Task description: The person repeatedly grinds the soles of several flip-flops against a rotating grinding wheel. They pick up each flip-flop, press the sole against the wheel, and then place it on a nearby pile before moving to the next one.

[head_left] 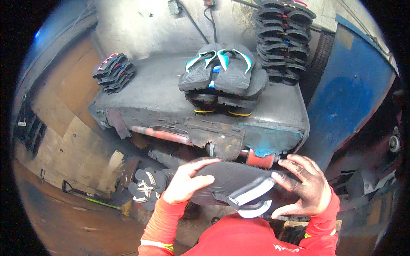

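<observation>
A black flip-flop with a white and grey strap is held sideways in front of my chest, close to the front edge of the machine. My left hand grips its left end, thumb on the upper face and fingers at the far edge. At the strap end, my right hand curves around it, fingers over the far side and thumb below; its fingers are darkened with black dust. Just beyond the flip-flop, a reddish roller shows in an opening of the machine. The flip-flop's underside is hidden from me.
On the dusty grey machine top lie a pile of flip-flops with blue-and-white straps and a smaller stack at left. A tall flip-flop stack stands behind, beside a blue panel. More striped-strap flip-flops sit low at left.
</observation>
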